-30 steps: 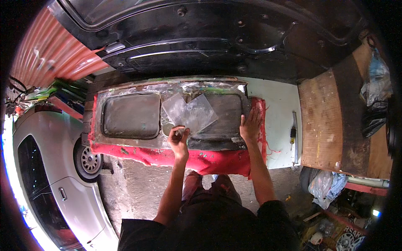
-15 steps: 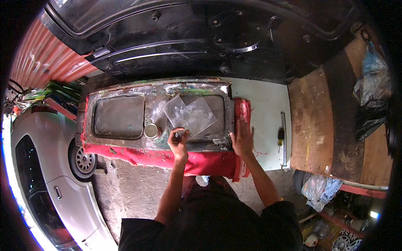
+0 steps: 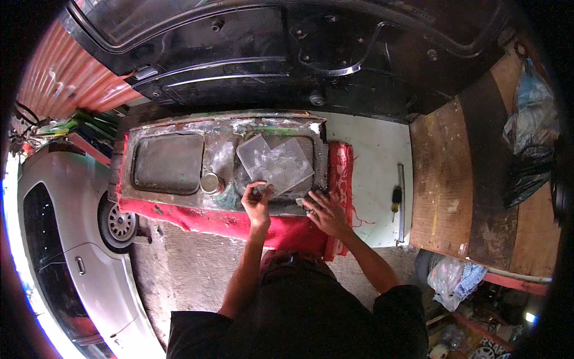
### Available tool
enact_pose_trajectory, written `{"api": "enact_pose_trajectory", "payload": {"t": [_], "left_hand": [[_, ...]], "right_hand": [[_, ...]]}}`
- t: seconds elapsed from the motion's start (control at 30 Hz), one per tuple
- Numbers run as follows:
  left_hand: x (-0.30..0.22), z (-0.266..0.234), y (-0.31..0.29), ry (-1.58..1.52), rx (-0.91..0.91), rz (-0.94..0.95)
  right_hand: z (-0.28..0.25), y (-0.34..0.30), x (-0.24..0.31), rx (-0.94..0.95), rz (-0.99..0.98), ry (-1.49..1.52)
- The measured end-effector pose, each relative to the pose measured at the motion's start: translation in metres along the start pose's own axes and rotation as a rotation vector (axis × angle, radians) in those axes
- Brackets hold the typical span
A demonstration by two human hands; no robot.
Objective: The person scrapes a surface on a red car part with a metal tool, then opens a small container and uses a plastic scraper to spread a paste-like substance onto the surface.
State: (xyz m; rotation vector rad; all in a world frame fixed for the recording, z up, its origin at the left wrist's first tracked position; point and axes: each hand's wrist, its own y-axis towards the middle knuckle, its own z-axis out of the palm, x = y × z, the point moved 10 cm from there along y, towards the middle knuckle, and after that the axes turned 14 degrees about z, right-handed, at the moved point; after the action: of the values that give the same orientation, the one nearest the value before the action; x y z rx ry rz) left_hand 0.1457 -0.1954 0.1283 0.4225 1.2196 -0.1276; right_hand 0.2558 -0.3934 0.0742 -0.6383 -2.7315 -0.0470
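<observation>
My left hand (image 3: pixel 257 205) pinches the lower corner of a clear plastic sheet (image 3: pixel 278 164), smeared with whitish marks and notched at its top edge. The sheet is over the right recess of a worn, paint-stained metal panel (image 3: pixel 222 140). Fingers apart, my right hand (image 3: pixel 326 213) reaches over the panel's near right corner. A small pale patch shows by its fingertips; I cannot tell whether it touches that. Left of the sheet, a small round tin (image 3: pixel 211 183) stands between the panel's two recesses.
Red cloth (image 3: pixel 293 232) lies under the panel and hangs over the near edge. On a white surface at the right are a screwdriver (image 3: pixel 396 198) and a metal bar (image 3: pixel 400 206). A large black vehicle panel (image 3: pixel 239 78) stands behind; a silver car (image 3: pixel 89 263) is left.
My right hand has moved left from the red cloth at the panel's right end onto its near right corner. The left hand and plastic sheet have shifted only slightly.
</observation>
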Motion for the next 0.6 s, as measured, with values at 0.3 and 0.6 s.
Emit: {"api": "enact_pose_trajectory", "payload": {"t": [0.3, 0.6], "left_hand": [[-0.002, -0.020, 0.000, 0.015, -0.069, 0.019], [0.003, -0.042, 0.005, 0.079, -0.081, -0.044]], "right_hand": [[-0.047, 0.031, 0.009, -0.288, 0.164, 0.147], [-0.044, 0.091, -0.051, -0.448, 0.490, 0.045]]}}
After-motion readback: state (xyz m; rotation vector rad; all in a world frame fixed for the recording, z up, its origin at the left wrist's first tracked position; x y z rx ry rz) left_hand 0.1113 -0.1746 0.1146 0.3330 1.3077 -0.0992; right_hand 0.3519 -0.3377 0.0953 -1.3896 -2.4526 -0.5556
